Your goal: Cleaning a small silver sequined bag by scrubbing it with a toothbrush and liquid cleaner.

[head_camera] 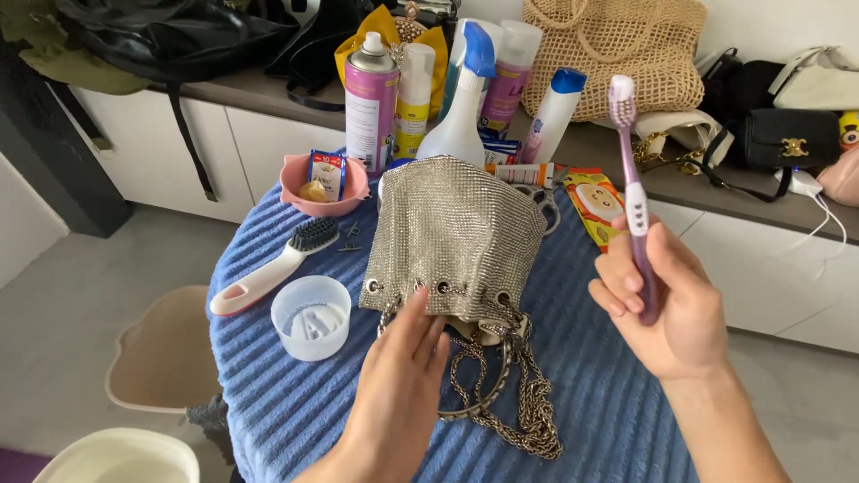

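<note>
Right hand (667, 309) around an upright purple toothbrush (633, 192) — left hand (398, 394) against the silver mesh bag (456, 237).

bag (456, 237): glittery metal mesh | toothbrush (633, 192): glossy plastic | tablecloth (608, 394): ribbed cloth

Bright, even daylight fills the scene, with only soft, faint shadows under things on the blue ribbed cloth-covered desk (608, 402). The silver metal-mesh drawstring pouch (456, 237) glints with small highlights. Focus is sharp at the centre; the frame's edges bend slightly and blur a little.
</note>
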